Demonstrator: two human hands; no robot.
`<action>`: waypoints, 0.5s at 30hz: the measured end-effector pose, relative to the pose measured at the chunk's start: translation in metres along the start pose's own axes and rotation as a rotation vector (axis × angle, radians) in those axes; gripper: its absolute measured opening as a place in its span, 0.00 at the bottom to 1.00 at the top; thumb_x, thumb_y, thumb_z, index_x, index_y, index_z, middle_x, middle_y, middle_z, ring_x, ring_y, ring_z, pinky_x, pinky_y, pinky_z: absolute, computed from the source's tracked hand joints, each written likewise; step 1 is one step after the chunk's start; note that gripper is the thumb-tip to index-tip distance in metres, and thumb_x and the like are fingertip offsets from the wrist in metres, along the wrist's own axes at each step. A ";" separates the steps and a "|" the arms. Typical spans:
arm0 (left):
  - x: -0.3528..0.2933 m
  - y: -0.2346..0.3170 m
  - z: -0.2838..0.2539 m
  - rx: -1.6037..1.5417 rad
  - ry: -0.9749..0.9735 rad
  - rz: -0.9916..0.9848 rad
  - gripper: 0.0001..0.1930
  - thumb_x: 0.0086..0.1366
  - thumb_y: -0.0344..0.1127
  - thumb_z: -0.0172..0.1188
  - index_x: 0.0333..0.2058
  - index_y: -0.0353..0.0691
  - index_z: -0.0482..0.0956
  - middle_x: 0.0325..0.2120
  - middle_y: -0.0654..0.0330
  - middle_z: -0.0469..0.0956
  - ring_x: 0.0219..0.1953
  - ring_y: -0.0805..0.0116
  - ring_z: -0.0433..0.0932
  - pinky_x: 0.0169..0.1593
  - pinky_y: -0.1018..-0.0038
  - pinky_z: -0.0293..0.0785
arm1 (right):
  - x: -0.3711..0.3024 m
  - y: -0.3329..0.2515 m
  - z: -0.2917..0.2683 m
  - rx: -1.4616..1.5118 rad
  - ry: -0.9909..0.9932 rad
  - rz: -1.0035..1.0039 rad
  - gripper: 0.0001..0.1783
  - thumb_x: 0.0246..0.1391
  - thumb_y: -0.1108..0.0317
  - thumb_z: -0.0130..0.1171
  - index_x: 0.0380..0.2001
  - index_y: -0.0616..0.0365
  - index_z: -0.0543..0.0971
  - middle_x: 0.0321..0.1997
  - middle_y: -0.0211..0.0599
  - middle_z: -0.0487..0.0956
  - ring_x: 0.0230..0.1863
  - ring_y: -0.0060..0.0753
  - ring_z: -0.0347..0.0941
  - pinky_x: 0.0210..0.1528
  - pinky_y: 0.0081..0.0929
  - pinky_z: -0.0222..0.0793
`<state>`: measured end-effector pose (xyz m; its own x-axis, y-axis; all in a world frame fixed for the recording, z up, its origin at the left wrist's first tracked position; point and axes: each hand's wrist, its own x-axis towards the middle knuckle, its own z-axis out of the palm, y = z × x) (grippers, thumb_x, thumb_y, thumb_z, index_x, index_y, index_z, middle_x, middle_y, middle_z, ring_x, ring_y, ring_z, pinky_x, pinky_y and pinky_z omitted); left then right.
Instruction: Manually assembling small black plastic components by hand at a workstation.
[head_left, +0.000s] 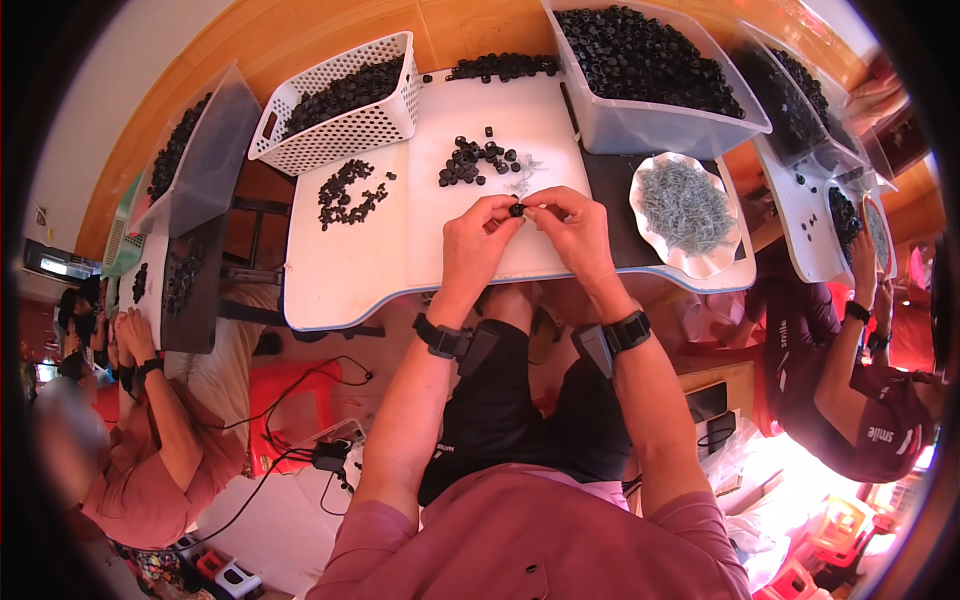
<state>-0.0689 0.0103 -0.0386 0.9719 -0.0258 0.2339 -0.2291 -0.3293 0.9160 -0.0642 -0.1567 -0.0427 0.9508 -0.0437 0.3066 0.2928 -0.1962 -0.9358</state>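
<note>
Closely, in the head view, a worker's left hand (pixel 473 240) and right hand (pixel 578 228) meet over the near side of a white table (pixel 345 275), thumbs and fingers clamped together on one small black part (pixel 517 210). The part sits between the two sets of fingertips, above the tabletop, largely covered by them (its finer shape cannot be made out). Just beyond the hands lies a loose pile (pixel 478 163) of black pieces, with a few silver bits (pixel 527 168) scattered at its right edge. To the left spreads a patch (pixel 340 200) of smaller black pieces; behind it stands a white perforated basket (pixel 330 152), filled with more. A row (pixel 505 67) of black pieces lines the table's far edge, beside a clear tub (pixel 665 128) heaped with the same. On the right, a scalloped white plate (pixel 703 266) holds a mound of thin silver bits. Dark bands (pixel 440 337) circle both wrists. Co-workers sit at either side, one at left (pixel 170 480), another at right (pixel 850 400).
</note>
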 end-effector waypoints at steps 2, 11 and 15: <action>0.000 -0.002 0.000 -0.012 0.001 0.005 0.14 0.62 0.26 0.70 0.47 0.33 0.84 0.33 0.58 0.88 0.34 0.78 0.83 0.39 0.78 0.77 | 0.000 0.000 0.001 0.006 -0.002 0.013 0.08 0.53 0.74 0.69 0.38 0.59 0.88 0.32 0.33 0.86 0.28 0.19 0.75 0.33 0.21 0.72; 0.000 -0.004 0.001 -0.046 0.014 0.007 0.14 0.61 0.26 0.70 0.46 0.35 0.85 0.31 0.56 0.88 0.32 0.73 0.85 0.39 0.76 0.80 | 0.000 0.001 0.001 -0.001 0.002 -0.032 0.08 0.53 0.73 0.70 0.38 0.58 0.89 0.31 0.33 0.86 0.27 0.19 0.74 0.33 0.21 0.71; 0.001 -0.008 -0.001 -0.071 -0.001 0.006 0.14 0.61 0.26 0.70 0.46 0.35 0.85 0.31 0.58 0.88 0.32 0.75 0.84 0.38 0.76 0.80 | -0.001 -0.004 0.002 0.012 0.002 -0.023 0.09 0.53 0.74 0.69 0.39 0.59 0.88 0.32 0.33 0.86 0.27 0.19 0.74 0.33 0.21 0.71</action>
<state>-0.0663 0.0139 -0.0451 0.9705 -0.0280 0.2393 -0.2382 -0.2615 0.9354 -0.0661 -0.1543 -0.0392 0.9436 -0.0416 0.3283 0.3156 -0.1853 -0.9306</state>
